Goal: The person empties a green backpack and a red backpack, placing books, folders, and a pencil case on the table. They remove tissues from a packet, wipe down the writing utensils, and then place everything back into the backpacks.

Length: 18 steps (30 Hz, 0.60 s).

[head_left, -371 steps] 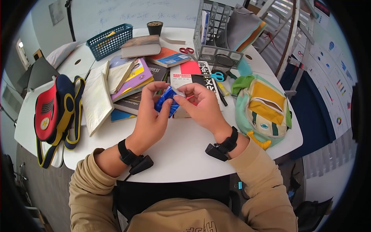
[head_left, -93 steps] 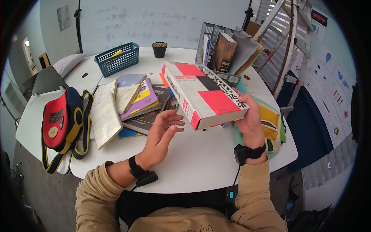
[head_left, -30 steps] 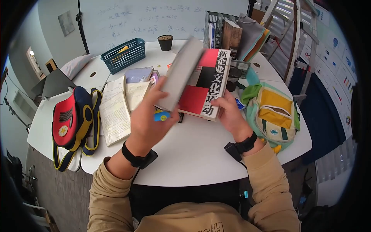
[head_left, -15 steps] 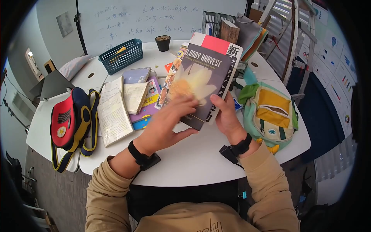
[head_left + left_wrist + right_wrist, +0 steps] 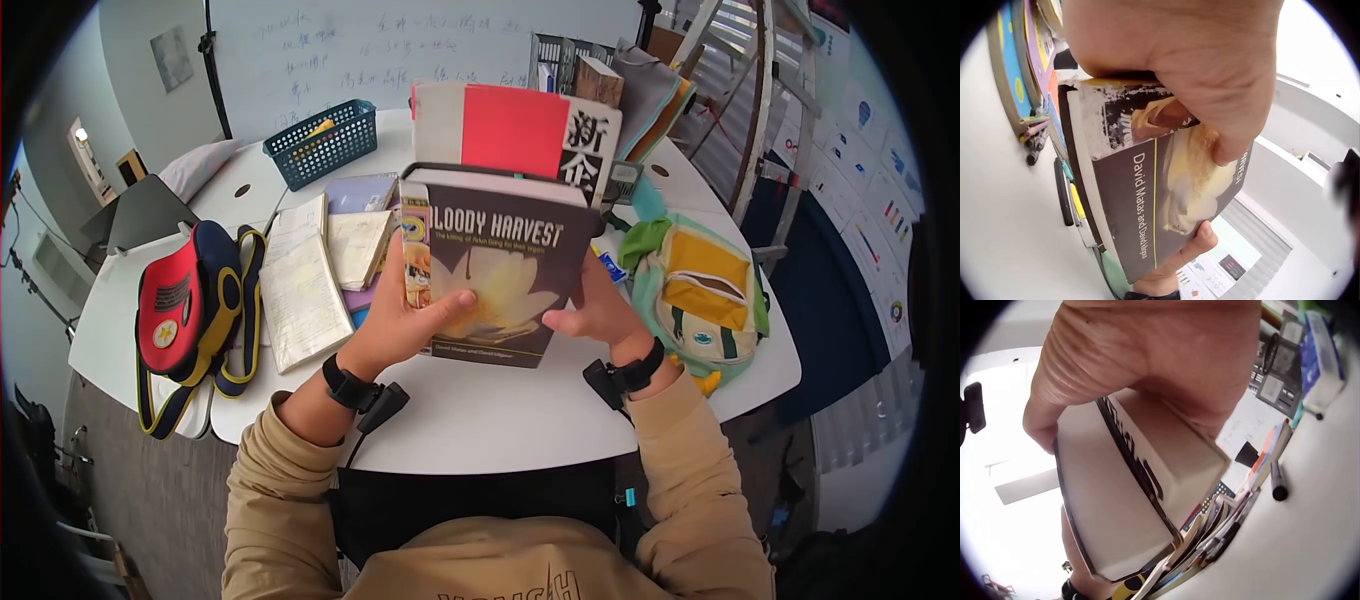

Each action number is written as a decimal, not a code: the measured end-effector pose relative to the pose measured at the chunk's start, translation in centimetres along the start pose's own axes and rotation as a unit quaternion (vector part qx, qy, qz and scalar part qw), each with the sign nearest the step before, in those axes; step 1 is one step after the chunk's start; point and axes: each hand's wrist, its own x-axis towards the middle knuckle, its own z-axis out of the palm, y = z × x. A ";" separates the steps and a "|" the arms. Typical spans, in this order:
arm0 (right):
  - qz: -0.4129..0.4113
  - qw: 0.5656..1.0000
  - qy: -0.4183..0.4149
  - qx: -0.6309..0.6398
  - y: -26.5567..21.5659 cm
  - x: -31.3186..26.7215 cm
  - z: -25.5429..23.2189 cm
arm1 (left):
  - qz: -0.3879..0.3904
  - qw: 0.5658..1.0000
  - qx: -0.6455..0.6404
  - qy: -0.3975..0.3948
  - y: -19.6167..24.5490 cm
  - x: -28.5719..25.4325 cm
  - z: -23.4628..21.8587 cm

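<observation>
"What do you have in your left hand (image 5: 395,315)?"

"You grip the dark book (image 5: 505,260) by its spine side, thumb across the front cover; your fingers pass behind it, out of sight."

"And your right hand (image 5: 600,310)?"

"It closes round the opposite edge, thumb at the dark book's side. The red-and-white book (image 5: 510,125) stands up just behind the dark one, between your hands, both above the white table (image 5: 480,430)."

"What lies beside them?"

"Just past your right hand you have a blue packet (image 5: 612,266), then the green-and-yellow backpack (image 5: 700,290). Left of your left hand lies a pale notebook (image 5: 300,290), with the red-and-navy bag (image 5: 180,310) further out."

"Beyond your hands?"

"The teal basket (image 5: 320,145) sits past your left hand, and the whiteboard (image 5: 400,50) rises behind it."
</observation>
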 end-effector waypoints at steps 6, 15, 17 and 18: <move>0.112 0.985 -0.059 -0.118 -2.9 -3.0 -0.5 | 0.088 0.991 0.077 -0.060 -1.3 -0.2 -0.2; 0.165 0.977 -0.059 -0.121 -2.4 -6.3 0.2 | -0.029 0.981 0.141 -0.129 -4.3 -1.2 -0.2; 0.151 0.979 -0.060 -0.126 -1.8 -6.5 0.3 | -0.029 0.977 0.170 -0.127 -3.6 -1.3 0.1; 0.142 0.978 -0.062 -0.141 -1.5 -6.4 0.1 | -0.031 0.978 0.165 -0.120 -3.4 -1.4 0.3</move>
